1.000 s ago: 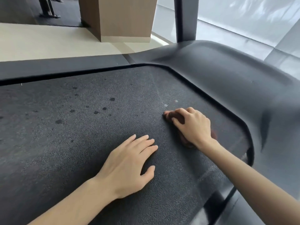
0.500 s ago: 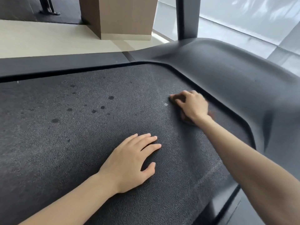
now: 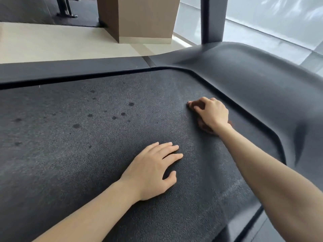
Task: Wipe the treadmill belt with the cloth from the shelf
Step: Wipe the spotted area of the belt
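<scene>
The dark textured treadmill belt [image 3: 87, 154] fills most of the view, with several dark wet spots left of centre. My right hand [image 3: 212, 113] presses a small brown cloth [image 3: 203, 126] onto the belt near its far right corner, fingers curled over it; most of the cloth is hidden under the hand. My left hand [image 3: 152, 170] lies flat on the belt in the middle, fingers straight and spread, holding nothing.
A smooth black motor cover [image 3: 253, 88] curves around the belt's right end, with a dark upright post [image 3: 212, 20] rising behind it. A black side rail [image 3: 70, 70] borders the far edge. Beyond stand a brown wooden box [image 3: 145, 18] and pale floor.
My right hand slid the cloth away from me toward the belt's far right corner, then a little to the right. My left hand stayed planted on the belt.
</scene>
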Demonstrator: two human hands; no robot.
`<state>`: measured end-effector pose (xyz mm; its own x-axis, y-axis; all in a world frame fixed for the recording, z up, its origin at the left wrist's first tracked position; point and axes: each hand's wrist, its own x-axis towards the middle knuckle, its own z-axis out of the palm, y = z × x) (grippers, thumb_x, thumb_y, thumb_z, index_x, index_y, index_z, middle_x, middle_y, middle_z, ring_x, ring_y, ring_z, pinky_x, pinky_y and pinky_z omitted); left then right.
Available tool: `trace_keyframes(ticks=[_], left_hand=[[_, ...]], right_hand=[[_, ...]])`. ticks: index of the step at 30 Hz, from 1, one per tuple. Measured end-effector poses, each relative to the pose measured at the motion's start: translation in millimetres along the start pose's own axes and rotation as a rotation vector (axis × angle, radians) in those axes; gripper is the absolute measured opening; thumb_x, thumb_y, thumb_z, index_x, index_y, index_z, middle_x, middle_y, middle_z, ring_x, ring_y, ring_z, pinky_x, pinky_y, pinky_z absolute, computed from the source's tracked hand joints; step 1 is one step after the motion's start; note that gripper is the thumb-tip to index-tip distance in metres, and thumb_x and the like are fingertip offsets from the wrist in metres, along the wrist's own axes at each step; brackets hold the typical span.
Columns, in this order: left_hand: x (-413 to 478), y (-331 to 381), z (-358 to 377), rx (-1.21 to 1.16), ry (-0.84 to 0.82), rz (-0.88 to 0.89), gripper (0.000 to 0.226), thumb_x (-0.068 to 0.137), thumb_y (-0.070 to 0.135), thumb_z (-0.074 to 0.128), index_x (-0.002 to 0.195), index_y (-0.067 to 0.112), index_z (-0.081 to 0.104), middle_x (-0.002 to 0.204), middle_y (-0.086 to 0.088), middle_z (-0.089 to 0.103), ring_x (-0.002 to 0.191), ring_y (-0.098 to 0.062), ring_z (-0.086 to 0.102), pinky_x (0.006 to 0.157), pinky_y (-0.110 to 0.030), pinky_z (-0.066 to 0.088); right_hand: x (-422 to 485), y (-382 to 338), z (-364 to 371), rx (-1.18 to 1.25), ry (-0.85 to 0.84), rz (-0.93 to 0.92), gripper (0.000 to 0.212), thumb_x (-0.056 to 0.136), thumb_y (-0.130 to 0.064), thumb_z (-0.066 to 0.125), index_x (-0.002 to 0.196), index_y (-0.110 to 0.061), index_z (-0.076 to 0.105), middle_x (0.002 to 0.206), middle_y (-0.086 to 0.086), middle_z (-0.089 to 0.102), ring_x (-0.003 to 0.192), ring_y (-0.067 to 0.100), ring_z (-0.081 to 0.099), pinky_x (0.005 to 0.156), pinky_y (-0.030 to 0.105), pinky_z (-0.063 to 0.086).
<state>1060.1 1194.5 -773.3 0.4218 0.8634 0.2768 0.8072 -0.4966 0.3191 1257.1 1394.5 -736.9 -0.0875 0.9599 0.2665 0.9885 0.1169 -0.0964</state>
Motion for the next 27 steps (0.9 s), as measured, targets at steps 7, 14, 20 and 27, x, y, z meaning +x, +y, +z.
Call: trace_keyframes(ticks=[7,14,20,27], left_hand=[[-16.2,4.4,-11.1,-0.07,-0.018,-0.04,0.07,0.081,0.052,0.014,0.143,0.031,0.039,0.153,0.014,0.027,0.142,0.0,0.013,0.111,-0.014,-0.009],[-100.3,-10.3,-35.7,0.03,0.03,-0.225,0.046,0.091,0.038,0.037,0.133,0.03,0.053,0.144,0.014,0.043,0.136,-0.001,0.029,0.113,-0.021,0.012],[-98.4,-7.9,-34.8,0.066,0.01,-0.228,0.047,0.088,0.037,0.039,0.131,0.028,0.056,0.14,0.01,0.049,0.134,-0.006,0.036,0.113,-0.026,0.015],[-133.0,4.8,-44.2,0.15,-0.021,-0.241,0.046,0.091,0.035,0.037,0.133,0.028,0.054,0.142,0.012,0.047,0.134,-0.004,0.035,0.113,-0.024,0.013]], right_hand=[[-55.9,-37.4,-14.2,0.117,-0.089,-0.383,0.034,0.09,-0.045,0.057,0.122,-0.032,0.059,0.111,0.002,0.059,0.108,0.023,0.053,0.079,0.034,0.044],[-67.9,3.7,-25.1,0.129,-0.152,-0.384,0.033,0.088,-0.052,0.057,0.119,-0.04,0.058,0.111,-0.009,0.057,0.113,0.015,0.052,0.081,0.034,0.046],[-49.5,-89.2,-5.2,0.17,-0.072,-0.353,0.04,0.084,-0.065,0.052,0.111,-0.037,0.06,0.107,-0.006,0.06,0.109,0.02,0.054,0.075,0.034,0.042],[-121.3,-120.5,-13.3,0.274,-0.061,-0.862,0.036,0.086,-0.056,0.051,0.118,-0.042,0.057,0.11,-0.012,0.06,0.1,0.012,0.057,0.066,0.029,0.05]])
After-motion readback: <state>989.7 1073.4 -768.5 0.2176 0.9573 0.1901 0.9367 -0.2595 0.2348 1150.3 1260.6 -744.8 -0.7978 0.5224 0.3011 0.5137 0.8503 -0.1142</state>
